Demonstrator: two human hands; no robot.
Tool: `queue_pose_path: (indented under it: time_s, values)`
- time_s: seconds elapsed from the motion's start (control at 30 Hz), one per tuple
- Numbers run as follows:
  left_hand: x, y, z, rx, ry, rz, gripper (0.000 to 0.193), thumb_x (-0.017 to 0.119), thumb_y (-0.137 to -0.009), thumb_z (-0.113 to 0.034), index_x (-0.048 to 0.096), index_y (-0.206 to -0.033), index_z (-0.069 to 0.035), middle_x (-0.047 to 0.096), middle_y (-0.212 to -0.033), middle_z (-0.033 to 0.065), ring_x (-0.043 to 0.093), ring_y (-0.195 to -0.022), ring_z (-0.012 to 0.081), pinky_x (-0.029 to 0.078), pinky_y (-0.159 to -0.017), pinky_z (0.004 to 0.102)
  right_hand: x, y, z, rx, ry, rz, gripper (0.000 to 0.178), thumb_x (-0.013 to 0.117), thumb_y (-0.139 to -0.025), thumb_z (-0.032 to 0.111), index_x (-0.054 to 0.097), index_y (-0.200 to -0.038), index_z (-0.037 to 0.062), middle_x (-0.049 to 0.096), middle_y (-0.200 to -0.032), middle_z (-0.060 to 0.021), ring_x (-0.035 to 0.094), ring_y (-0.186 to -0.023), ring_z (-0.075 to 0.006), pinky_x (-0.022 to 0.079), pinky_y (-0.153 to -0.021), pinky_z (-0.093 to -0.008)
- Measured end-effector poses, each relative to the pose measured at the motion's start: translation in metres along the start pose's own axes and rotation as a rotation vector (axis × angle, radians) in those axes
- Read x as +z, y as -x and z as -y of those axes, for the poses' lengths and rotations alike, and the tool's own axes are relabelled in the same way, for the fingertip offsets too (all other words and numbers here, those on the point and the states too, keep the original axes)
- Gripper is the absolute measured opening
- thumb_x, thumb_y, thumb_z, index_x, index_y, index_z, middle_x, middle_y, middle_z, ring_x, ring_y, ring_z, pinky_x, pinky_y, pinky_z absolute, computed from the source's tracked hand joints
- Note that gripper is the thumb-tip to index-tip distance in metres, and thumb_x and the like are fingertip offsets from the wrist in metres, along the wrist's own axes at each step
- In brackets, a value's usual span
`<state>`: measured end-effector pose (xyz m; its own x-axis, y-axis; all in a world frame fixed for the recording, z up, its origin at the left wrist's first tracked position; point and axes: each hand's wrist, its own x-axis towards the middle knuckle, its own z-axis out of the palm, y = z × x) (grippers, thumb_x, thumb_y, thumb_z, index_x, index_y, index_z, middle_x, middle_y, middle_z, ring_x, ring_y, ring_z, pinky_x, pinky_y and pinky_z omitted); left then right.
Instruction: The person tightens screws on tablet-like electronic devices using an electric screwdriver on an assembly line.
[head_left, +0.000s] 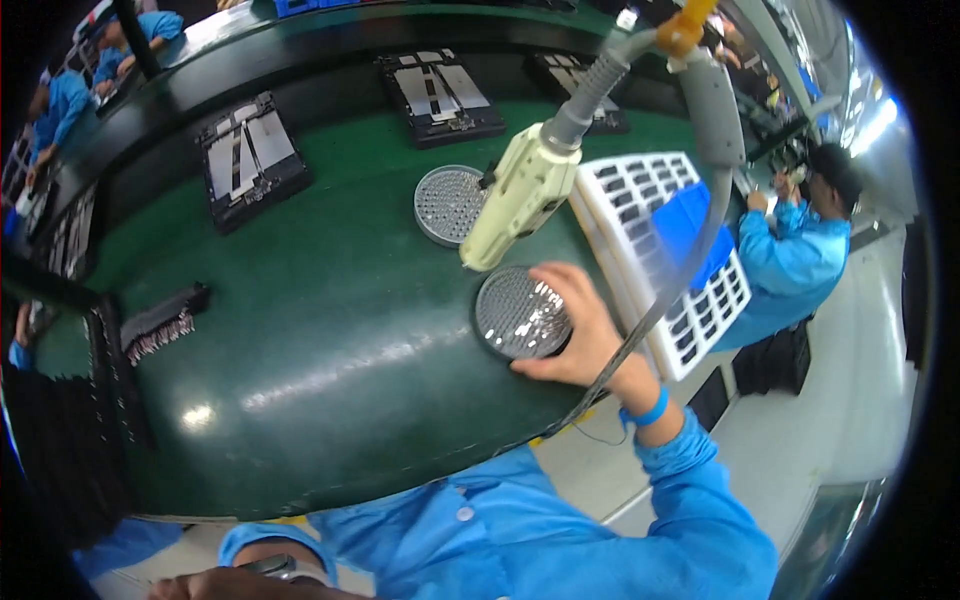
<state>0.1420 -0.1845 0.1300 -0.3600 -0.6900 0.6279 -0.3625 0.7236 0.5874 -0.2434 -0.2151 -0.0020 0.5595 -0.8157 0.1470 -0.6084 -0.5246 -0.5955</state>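
Note:
My right hand [585, 330] has its thumb and fingers curled round the right rim of a round grey dish [515, 312], whose holed top glints with small shiny bits. It rests on the green table. Just above hangs a pale green electric screwdriver [520, 195], nose down, its tip apart from the dish. A second round holed dish [447, 207] lies behind the screwdriver, farther back. My left hand [240, 585] is low at the bottom edge, below the table's front edge, with a watch on the wrist; its fingers are cut off from view.
A white slotted tray [665, 230] with dark parts and a blue piece [690, 235] stands at the right. Open device housings [250, 160] line the back. A black strip [160, 325] with fringed ends lies left. The screwdriver's cable [700, 255] loops near my right wrist. Another person [800, 240] sits at right.

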Motion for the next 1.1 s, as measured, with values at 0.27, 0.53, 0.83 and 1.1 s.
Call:
queue_pose_path:
  time_s: [0.27,0.53,0.83,1.1]
  values:
    - [-0.028,0.021,-0.004,-0.086,-0.093,0.037,0.026,0.05,-0.097,-0.014,0.063,-0.116,0.0,0.062,-0.118,0.0131,0.06,-0.106,0.0251,0.048,-0.092,0.0334,0.018,-0.005,0.02,0.009,0.054,-0.04,0.1,0.089,-0.053,0.03,0.044,-0.137,-0.0009,0.045,-0.13,-0.0225,0.048,-0.12,-0.0383,0.041,-0.102,-0.0434]
    - [-0.105,0.0,-0.022,-0.001,-0.417,0.051,0.027,0.049,-0.098,-0.016,0.063,-0.117,-0.001,0.062,-0.12,0.0122,0.06,-0.107,0.0247,0.047,-0.093,0.0332,0.009,0.008,0.026,0.103,0.157,-0.128,0.103,0.093,-0.05,0.033,0.045,-0.136,-0.0002,0.044,-0.127,-0.0218,0.05,-0.118,-0.0392,0.044,-0.1,-0.043]
    - [-0.108,-0.007,-0.006,-0.019,-0.49,0.036,0.029,0.049,-0.099,-0.018,0.063,-0.118,-0.001,0.061,-0.122,0.0111,0.059,-0.109,0.0243,0.046,-0.094,0.0331,0.007,-0.004,0.012,-0.084,-0.011,0.072,0.101,0.088,-0.055,0.024,0.041,-0.142,0.0025,0.039,-0.141,-0.0226,0.042,-0.131,-0.0397,0.036,-0.108,-0.05]
    - [-0.083,-0.012,-0.003,-0.029,-0.517,0.031,0.03,0.048,-0.1,-0.02,0.063,-0.119,-0.001,0.061,-0.124,0.0102,0.059,-0.11,0.0239,0.045,-0.095,0.033,-0.005,0.009,0.025,0.076,0.091,0.001,0.101,0.091,-0.05,0.028,0.046,-0.135,-0.0015,0.044,-0.127,-0.0236,0.048,-0.118,-0.0386,0.042,-0.102,-0.0428]
